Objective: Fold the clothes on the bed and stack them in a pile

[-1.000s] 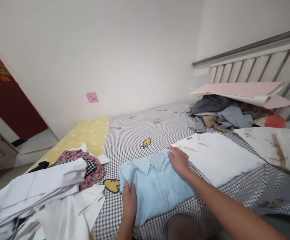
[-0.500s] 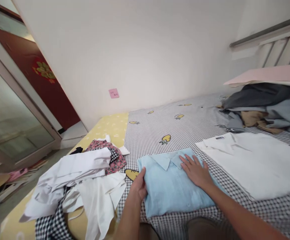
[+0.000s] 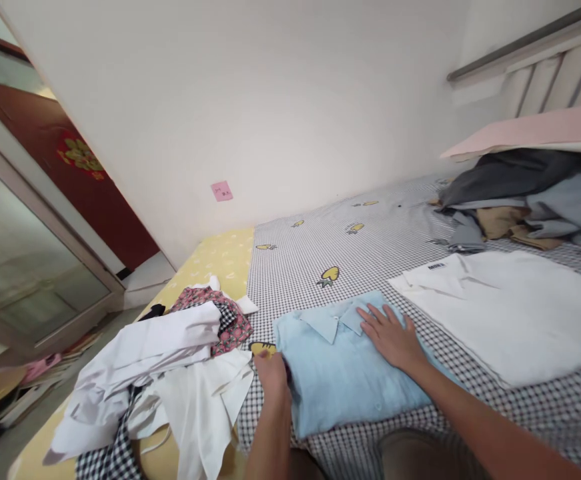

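A light blue collared shirt [image 3: 345,373], folded into a rough rectangle, lies on the checked bedsheet in front of me. My right hand [image 3: 393,340] rests flat on its upper right part beside the collar, fingers spread. At the shirt's left edge is my left hand [image 3: 273,380], its back turned up. Its fingertips are mostly hidden along or under that edge, so its grip cannot be made out. Right of the blue shirt, a folded white shirt [image 3: 515,313] with a dark neck label lies flat.
To the left lie loose white garments [image 3: 160,340], a pink patterned cloth [image 3: 235,333] and black-and-white checked fabric [image 3: 110,440]. A pile of dark and grey clothes [image 3: 520,183] sits at the far right under a pink sheet [image 3: 535,130]. A white wall [image 3: 270,100] borders the bed.
My left hand has turned and shifted slightly left and down, its thumb leaving the top of the shirt's left edge. My right hand stays flat on the shirt. The view has tilted slightly.
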The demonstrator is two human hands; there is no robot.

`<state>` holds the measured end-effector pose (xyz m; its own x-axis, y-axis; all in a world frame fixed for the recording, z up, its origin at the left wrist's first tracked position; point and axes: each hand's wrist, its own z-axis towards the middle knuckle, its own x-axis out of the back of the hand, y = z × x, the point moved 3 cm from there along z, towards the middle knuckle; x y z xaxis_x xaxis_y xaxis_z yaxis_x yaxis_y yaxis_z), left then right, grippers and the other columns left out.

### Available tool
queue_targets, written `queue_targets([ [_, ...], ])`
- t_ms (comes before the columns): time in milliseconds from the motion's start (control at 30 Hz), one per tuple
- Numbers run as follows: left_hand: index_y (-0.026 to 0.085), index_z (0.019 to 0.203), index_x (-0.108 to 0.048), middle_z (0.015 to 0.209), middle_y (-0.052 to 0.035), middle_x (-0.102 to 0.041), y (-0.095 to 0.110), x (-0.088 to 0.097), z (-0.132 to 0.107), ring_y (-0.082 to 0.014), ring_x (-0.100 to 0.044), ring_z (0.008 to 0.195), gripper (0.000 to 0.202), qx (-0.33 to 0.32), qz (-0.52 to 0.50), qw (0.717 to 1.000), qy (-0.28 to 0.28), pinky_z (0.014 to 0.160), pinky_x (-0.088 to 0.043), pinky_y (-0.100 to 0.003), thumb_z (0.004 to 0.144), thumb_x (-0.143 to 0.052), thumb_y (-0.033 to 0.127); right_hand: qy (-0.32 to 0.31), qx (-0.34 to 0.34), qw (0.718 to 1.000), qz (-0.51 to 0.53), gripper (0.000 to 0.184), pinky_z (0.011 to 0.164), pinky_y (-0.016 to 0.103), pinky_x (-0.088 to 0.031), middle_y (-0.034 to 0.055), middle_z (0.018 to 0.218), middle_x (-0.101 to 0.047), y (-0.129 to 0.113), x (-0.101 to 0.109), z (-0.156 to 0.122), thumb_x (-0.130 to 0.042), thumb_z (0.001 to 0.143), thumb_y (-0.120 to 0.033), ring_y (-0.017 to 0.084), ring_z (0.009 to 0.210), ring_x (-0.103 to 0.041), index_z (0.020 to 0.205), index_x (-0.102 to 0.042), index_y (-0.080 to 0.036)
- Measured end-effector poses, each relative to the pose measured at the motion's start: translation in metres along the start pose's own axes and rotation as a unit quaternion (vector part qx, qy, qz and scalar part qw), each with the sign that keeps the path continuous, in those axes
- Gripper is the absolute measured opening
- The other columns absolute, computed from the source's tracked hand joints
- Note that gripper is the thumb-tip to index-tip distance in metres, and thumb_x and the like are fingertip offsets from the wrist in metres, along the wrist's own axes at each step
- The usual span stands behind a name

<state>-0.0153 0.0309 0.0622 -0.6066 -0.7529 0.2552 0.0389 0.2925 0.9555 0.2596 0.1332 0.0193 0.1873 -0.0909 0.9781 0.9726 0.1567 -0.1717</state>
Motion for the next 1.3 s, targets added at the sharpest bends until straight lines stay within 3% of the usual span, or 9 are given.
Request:
queue_targets([
  [133,0.018,0.13,-0.059,0.15,-0.0186,-0.048,0.042,0.007,-0.023,-0.0306,-0.041,0.144,0.05,-0.236,0.168,0.955,0.066,0.12,-0.031,-0.055,0.084,-0.044,0.007,0.004,-0.003,1.0,-0.004,0.054,0.117,0.065,-0.019,-0.0039,0.163,-0.037,-0.001,0.001,0.001,-0.02,0.104,-0.051,0.031,0.152,-0.027,0.154,-0.038,-0.042],
  [233,0.022,0.133,-0.063,0.161,-0.0143,-0.04,0.053,-0.017,-0.043,-0.03,-0.029,0.153,0.049,-0.463,0.349,0.814,0.028,0.124,-0.016,-0.061,0.092,-0.038,0.009,0.004,-0.002,1.0,0.001,0.054,0.117,0.065,-0.019,-0.0035,0.163,-0.037,-0.002,0.004,0.0,-0.02,0.105,-0.051,0.031,0.152,-0.027,0.155,-0.038,-0.043],
  [333,0.026,0.149,-0.048,0.164,-0.0113,-0.036,0.027,-0.039,-0.038,-0.0306,-0.027,0.154,0.051,-0.494,0.451,0.741,-0.058,0.123,-0.016,-0.065,0.098,-0.04,0.025,0.007,0.001,1.0,0.004,0.053,0.117,0.065,-0.02,-0.0025,0.163,-0.038,-0.002,0.006,-0.001,-0.02,0.105,-0.05,0.032,0.152,-0.027,0.154,-0.038,-0.042],
  [500,0.017,0.154,-0.037,0.163,-0.0133,-0.033,-0.026,-0.046,-0.01,-0.0294,-0.032,0.151,0.058,-0.359,0.551,0.746,-0.105,0.122,-0.027,-0.061,0.102,-0.034,0.041,0.014,0.009,1.0,0.017,0.052,0.117,0.067,-0.018,-0.0033,0.163,-0.038,-0.002,0.003,-0.002,-0.023,0.105,-0.049,0.032,0.152,-0.026,0.154,-0.04,-0.042],
  [733,0.017,0.154,-0.036,0.163,-0.0123,-0.031,-0.026,-0.049,-0.014,-0.0292,-0.031,0.152,0.058,-0.363,0.579,0.726,-0.079,0.121,-0.028,-0.061,0.102,-0.031,0.042,0.023,-0.001,0.969,0.247,0.057,0.12,0.064,-0.02,0.0,0.157,-0.048,0.019,0.013,0.01,-0.019,0.104,-0.051,0.028,0.149,-0.035,0.15,-0.047,-0.036],
  [867,0.016,0.152,-0.04,0.162,-0.014,-0.035,-0.028,-0.05,-0.014,-0.03,-0.036,0.15,0.056,-0.383,0.575,0.721,-0.045,0.12,-0.029,-0.061,0.102,-0.031,0.04,0.173,-0.039,0.901,0.397,0.064,0.119,0.047,-0.035,0.0102,0.155,-0.05,0.062,0.037,0.002,-0.018,0.103,-0.051,0.022,0.143,-0.046,0.152,-0.046,-0.021],
  [1000,0.015,0.151,-0.043,0.159,-0.0163,-0.04,-0.033,-0.05,-0.014,-0.0319,-0.04,0.147,0.056,-0.402,0.563,0.722,-0.027,0.12,-0.027,-0.063,0.102,-0.032,0.039,0.266,-0.053,0.931,0.245,0.056,0.119,0.057,-0.031,0.0126,0.156,-0.047,0.07,0.049,-0.032,-0.028,0.103,-0.046,0.028,0.145,-0.042,0.147,-0.052,-0.022],
  [1100,0.012,0.15,-0.045,0.158,-0.0178,-0.042,-0.034,-0.05,-0.015,-0.0326,-0.042,0.146,0.056,-0.416,0.553,0.722,-0.013,0.12,-0.027,-0.062,0.101,-0.032,0.038,0.22,-0.003,0.971,0.09,0.053,0.12,0.062,-0.022,0.0088,0.165,-0.034,0.041,0.045,-0.048,-0.03,0.104,-0.041,0.031,0.152,-0.029,0.153,-0.045,-0.028],
  [1300,0.015,0.148,-0.048,0.157,-0.0161,-0.043,-0.031,-0.049,-0.02,-0.0312,-0.041,0.147,0.055,-0.408,0.555,0.725,0.005,0.119,-0.03,-0.061,0.102,-0.031,0.038,-0.016,-0.001,1.0,-0.007,0.056,0.118,0.068,-0.017,0.0008,0.166,-0.031,0.003,0.021,-0.03,-0.025,0.104,-0.054,0.035,0.154,-0.02,0.157,-0.036,-0.038],
])
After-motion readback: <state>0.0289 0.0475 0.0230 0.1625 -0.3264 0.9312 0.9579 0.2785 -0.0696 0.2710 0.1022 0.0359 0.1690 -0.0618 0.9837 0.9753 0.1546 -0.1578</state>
